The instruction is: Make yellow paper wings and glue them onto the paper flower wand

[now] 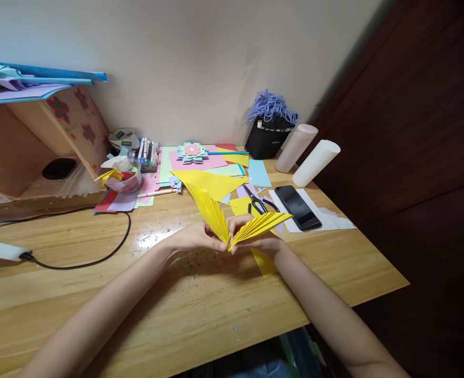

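Left hand, right hand | pinching pleated yellow paper at base | right partly hidden behind paper

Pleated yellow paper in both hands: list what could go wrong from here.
The pleated yellow paper is pinched at its narrow base; if the left hand or right hand slips, the folds may spring open. Pulling its two spread sides too far apart could tear that base. The scissors lie just beyond the right hand and might get bumped or snag a pleat.
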`<state>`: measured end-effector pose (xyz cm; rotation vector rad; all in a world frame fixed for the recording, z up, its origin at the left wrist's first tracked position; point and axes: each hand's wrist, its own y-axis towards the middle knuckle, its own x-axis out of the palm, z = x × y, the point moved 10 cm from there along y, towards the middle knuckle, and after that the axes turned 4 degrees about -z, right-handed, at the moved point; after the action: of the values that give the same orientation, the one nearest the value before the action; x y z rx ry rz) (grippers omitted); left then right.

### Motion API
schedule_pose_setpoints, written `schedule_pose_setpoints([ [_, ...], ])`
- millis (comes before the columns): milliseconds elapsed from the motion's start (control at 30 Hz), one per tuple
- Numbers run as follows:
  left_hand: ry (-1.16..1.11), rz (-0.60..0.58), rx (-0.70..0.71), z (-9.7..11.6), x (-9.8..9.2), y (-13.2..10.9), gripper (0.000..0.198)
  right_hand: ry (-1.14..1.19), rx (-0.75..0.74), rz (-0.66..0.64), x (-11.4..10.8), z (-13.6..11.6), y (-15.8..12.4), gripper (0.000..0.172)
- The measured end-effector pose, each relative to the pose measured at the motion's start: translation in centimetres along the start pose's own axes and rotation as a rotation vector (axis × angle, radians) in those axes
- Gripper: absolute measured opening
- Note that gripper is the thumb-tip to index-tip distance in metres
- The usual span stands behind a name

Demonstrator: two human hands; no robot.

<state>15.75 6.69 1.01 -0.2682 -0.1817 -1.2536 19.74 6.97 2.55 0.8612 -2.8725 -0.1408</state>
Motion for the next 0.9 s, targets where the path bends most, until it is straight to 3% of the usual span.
schedule_pose_setpoints([
  [200,-0.020,-0.094,-0.009,0.7,1.4,0.1,0.035,-0.024,0.074,-0.002,0.3,0.4,0.1,0.027],
  [300,-0.038,-0.119,-0.031,0.4,1.5,0.1,0.042,-0.039,0.082,-0.018,0.6,0.5,0.1,0.023],
  [400,-0.040,-0.128,-0.068,-0.1,1.4,0.0,0.034,-0.042,0.104,-0.051,0.8,1.1,0.2,0.021],
  [567,-0.030,-0.185,-0.135,-0.9,1.7,-0.2,0.041,-0.076,0.161,-0.071,0.7,2.5,0.3,0.027],
  [733,0.053,-0.106,-0.210,-1.9,0.3,-0.7,0.027,-0.038,0.163,-0.027,0.4,2.9,0.2,0.028],
  [900,0.104,-0.066,-0.177,-1.0,-0.1,-0.8,0.023,-0.048,0.143,0.031,-0.2,2.9,0.1,0.032],
])
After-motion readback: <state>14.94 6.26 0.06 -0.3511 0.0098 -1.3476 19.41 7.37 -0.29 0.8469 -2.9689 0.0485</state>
